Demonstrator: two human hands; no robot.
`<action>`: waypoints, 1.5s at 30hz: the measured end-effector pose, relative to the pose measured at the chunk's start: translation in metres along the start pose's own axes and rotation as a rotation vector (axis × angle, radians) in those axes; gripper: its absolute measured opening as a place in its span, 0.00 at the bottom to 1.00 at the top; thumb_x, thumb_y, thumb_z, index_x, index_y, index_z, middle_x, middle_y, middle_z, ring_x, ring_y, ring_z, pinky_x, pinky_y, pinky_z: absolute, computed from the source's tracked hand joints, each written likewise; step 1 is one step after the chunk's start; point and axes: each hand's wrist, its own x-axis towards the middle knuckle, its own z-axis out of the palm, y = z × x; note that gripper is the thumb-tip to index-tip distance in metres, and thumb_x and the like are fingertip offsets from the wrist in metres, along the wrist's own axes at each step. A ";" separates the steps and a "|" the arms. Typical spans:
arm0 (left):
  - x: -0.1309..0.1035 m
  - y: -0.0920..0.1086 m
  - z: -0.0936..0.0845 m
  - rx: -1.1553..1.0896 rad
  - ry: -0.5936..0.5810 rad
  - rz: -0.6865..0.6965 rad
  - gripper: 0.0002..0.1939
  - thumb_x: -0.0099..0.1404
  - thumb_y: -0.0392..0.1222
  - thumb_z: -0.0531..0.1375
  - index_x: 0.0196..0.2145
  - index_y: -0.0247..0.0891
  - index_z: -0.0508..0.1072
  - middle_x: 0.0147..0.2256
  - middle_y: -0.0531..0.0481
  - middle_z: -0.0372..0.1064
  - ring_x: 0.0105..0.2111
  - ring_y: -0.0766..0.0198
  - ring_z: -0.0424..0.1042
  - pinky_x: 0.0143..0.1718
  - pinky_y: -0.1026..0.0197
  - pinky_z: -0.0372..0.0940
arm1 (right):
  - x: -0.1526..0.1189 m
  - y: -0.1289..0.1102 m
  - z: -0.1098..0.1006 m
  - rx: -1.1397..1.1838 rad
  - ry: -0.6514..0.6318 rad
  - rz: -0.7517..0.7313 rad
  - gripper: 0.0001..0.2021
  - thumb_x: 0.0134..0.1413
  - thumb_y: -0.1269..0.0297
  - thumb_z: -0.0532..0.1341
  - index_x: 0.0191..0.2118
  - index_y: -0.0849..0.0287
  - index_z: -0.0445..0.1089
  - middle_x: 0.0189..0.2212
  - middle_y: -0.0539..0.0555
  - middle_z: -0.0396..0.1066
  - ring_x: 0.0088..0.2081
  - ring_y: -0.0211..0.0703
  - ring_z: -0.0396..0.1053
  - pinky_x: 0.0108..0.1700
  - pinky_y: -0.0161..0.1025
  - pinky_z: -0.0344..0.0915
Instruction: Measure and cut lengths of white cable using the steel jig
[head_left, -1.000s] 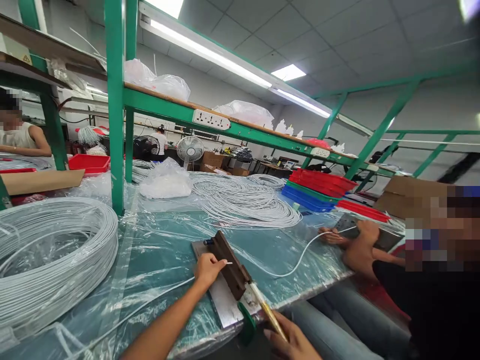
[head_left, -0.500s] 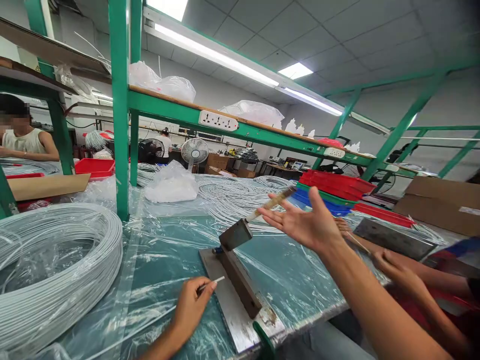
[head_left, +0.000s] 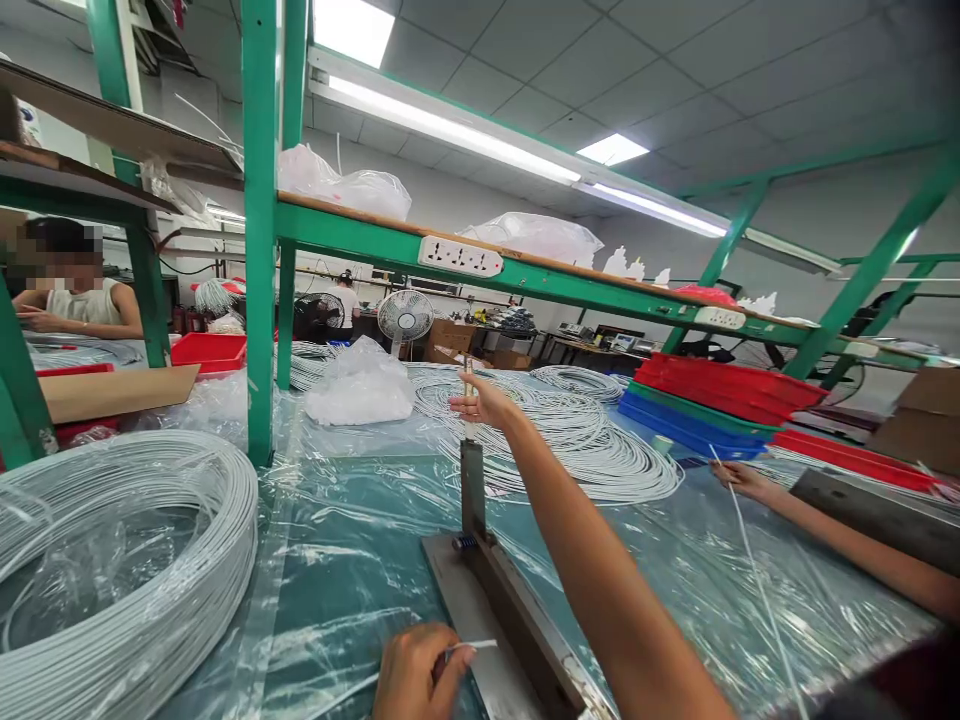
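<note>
My left hand [head_left: 426,668] pinches a thin white cable [head_left: 480,644], its short end pointing right over the metal base plate [head_left: 459,590] of a lever cutter. My right hand [head_left: 484,400] is at the cutter's upright handle [head_left: 469,425], fingers pointing left around or against it; the thumb side is partly hidden. The lever arm [head_left: 472,490] stands almost vertical above its hinge, beside a long brown metal bar [head_left: 517,630]. The cable's tail runs left from my left hand across the plastic-covered table.
A big coil of white cable [head_left: 225,560] lies at left, more coils [head_left: 600,450] behind. Red and blue trays [head_left: 697,415] are stacked at right. Another person's hand [head_left: 739,478] holds a cable there. A green shelf post [head_left: 259,300] rises near the left coil.
My right hand has moved left to the handle, and the lever arm has swung from leaning right to nearly upright. My left hand still pinches the cable. The co-worker's hand has lifted a cable.
</note>
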 end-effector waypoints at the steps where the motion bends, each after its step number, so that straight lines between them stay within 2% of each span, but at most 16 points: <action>1: 0.001 0.000 0.000 -0.005 0.013 -0.015 0.23 0.68 0.53 0.44 0.28 0.37 0.71 0.24 0.47 0.68 0.25 0.62 0.65 0.26 0.62 0.50 | 0.004 0.003 0.004 -0.008 0.009 -0.011 0.25 0.56 0.52 0.54 0.56 0.60 0.52 0.35 0.58 0.72 0.29 0.40 0.70 0.32 0.37 0.66; 6: 0.003 0.005 -0.004 -0.058 0.002 -0.115 0.24 0.67 0.55 0.43 0.25 0.37 0.68 0.23 0.48 0.65 0.25 0.61 0.63 0.27 0.61 0.49 | -0.003 0.017 0.020 0.004 0.117 -0.163 0.25 0.52 0.63 0.60 0.54 0.60 0.54 0.34 0.53 0.69 0.29 0.35 0.67 0.30 0.33 0.64; 10: 0.006 0.007 -0.009 -0.205 0.089 -0.209 0.27 0.65 0.60 0.42 0.23 0.37 0.65 0.19 0.53 0.55 0.22 0.64 0.57 0.25 0.62 0.45 | -0.058 0.022 0.019 0.078 0.096 -0.288 0.21 0.55 0.65 0.55 0.54 0.58 0.54 0.33 0.51 0.70 0.29 0.32 0.69 0.32 0.29 0.64; 14: 0.009 0.012 -0.018 -0.483 0.273 -0.289 0.28 0.62 0.65 0.45 0.23 0.36 0.63 0.18 0.56 0.49 0.21 0.67 0.51 0.24 0.64 0.46 | -0.153 0.047 0.008 -0.021 -0.289 -0.249 0.14 0.50 0.57 0.59 0.35 0.66 0.70 0.25 0.56 0.72 0.24 0.37 0.68 0.28 0.34 0.65; 16: 0.011 0.022 -0.027 -0.627 0.358 -0.299 0.28 0.60 0.66 0.48 0.23 0.36 0.63 0.18 0.57 0.48 0.20 0.68 0.50 0.23 0.65 0.46 | -0.199 0.075 0.005 -0.213 -0.655 -0.176 0.17 0.51 0.53 0.58 0.34 0.66 0.72 0.25 0.56 0.72 0.24 0.37 0.69 0.29 0.34 0.64; 18: 0.012 0.039 -0.038 -0.733 0.431 -0.307 0.29 0.57 0.67 0.50 0.22 0.35 0.63 0.17 0.57 0.49 0.19 0.69 0.49 0.21 0.66 0.46 | -0.236 0.109 0.007 -0.398 -0.815 -0.017 0.19 0.49 0.53 0.60 0.40 0.64 0.72 0.25 0.54 0.71 0.24 0.36 0.67 0.29 0.33 0.62; 20: 0.012 0.063 -0.047 -0.850 0.469 -0.336 0.29 0.54 0.68 0.53 0.22 0.35 0.63 0.16 0.57 0.50 0.18 0.71 0.49 0.19 0.67 0.45 | -0.259 0.143 0.014 -0.557 -0.723 0.011 0.24 0.46 0.57 0.62 0.49 0.61 0.67 0.27 0.53 0.71 0.25 0.35 0.65 0.27 0.31 0.59; 23: 0.013 0.102 -0.054 -1.098 0.430 -0.393 0.30 0.49 0.70 0.56 0.22 0.36 0.62 0.14 0.59 0.49 0.16 0.73 0.46 0.17 0.68 0.42 | -0.275 0.179 0.036 -0.396 -0.623 -0.044 0.31 0.41 0.55 0.65 0.54 0.58 0.62 0.29 0.52 0.70 0.26 0.33 0.63 0.26 0.28 0.56; 26: 0.015 0.133 -0.057 -1.257 0.359 -0.385 0.30 0.48 0.71 0.57 0.22 0.37 0.61 0.13 0.60 0.48 0.14 0.73 0.45 0.15 0.69 0.42 | -0.278 0.193 0.064 -0.040 -0.686 -0.055 0.30 0.38 0.39 0.60 0.36 0.64 0.69 0.19 0.51 0.66 0.20 0.31 0.61 0.22 0.28 0.56; 29: 0.015 0.145 -0.065 -1.102 0.273 -0.257 0.27 0.54 0.66 0.55 0.33 0.36 0.69 0.21 0.51 0.64 0.21 0.66 0.62 0.23 0.66 0.58 | -0.276 0.186 0.074 0.118 -0.620 -0.064 0.32 0.41 0.33 0.52 0.25 0.64 0.66 0.12 0.50 0.62 0.13 0.33 0.59 0.17 0.30 0.56; 31: 0.011 0.143 -0.077 -0.820 0.173 -0.142 0.29 0.58 0.60 0.55 0.50 0.37 0.65 0.39 0.43 0.69 0.39 0.59 0.68 0.41 0.60 0.62 | -0.270 0.172 0.058 0.174 -0.462 -0.072 0.28 0.42 0.35 0.54 0.24 0.61 0.65 0.09 0.48 0.60 0.11 0.35 0.57 0.15 0.31 0.54; 33: 0.003 0.136 -0.093 -0.471 0.018 -0.068 0.28 0.62 0.54 0.54 0.57 0.43 0.58 0.49 0.43 0.65 0.49 0.55 0.63 0.51 0.56 0.55 | -0.261 0.156 0.024 0.214 -0.257 -0.102 0.24 0.43 0.38 0.56 0.23 0.58 0.63 0.08 0.46 0.60 0.10 0.35 0.55 0.14 0.32 0.50; 36: -0.011 0.121 -0.118 -0.007 -0.269 -0.069 0.20 0.63 0.49 0.53 0.53 0.46 0.65 0.43 0.44 0.70 0.44 0.51 0.67 0.46 0.53 0.58 | -0.242 0.140 -0.046 0.277 -0.021 -0.148 0.20 0.45 0.43 0.59 0.25 0.57 0.61 0.09 0.44 0.57 0.12 0.31 0.50 0.17 0.30 0.46; 38: -0.017 0.108 -0.130 0.218 -0.401 -0.107 0.17 0.60 0.45 0.57 0.47 0.44 0.71 0.36 0.43 0.73 0.39 0.48 0.70 0.40 0.53 0.60 | -0.230 0.139 -0.092 0.304 0.080 -0.134 0.20 0.39 0.47 0.64 0.23 0.58 0.58 0.08 0.41 0.49 0.11 0.27 0.43 0.17 0.29 0.43; 41: -0.021 0.088 -0.140 0.420 -0.437 -0.163 0.16 0.56 0.38 0.60 0.45 0.40 0.72 0.34 0.42 0.73 0.40 0.45 0.69 0.40 0.52 0.59 | -0.218 0.152 -0.143 0.298 0.166 -0.080 0.19 0.37 0.54 0.65 0.21 0.58 0.55 0.07 0.39 0.44 0.11 0.25 0.38 0.16 0.28 0.39; 45: -0.019 0.073 -0.153 0.483 -0.385 -0.217 0.18 0.56 0.32 0.57 0.45 0.41 0.71 0.39 0.42 0.72 0.43 0.49 0.69 0.42 0.54 0.58 | -0.208 0.171 -0.185 0.275 0.252 -0.031 0.14 0.45 0.59 0.59 0.19 0.57 0.54 0.09 0.40 0.42 0.11 0.26 0.39 0.15 0.28 0.40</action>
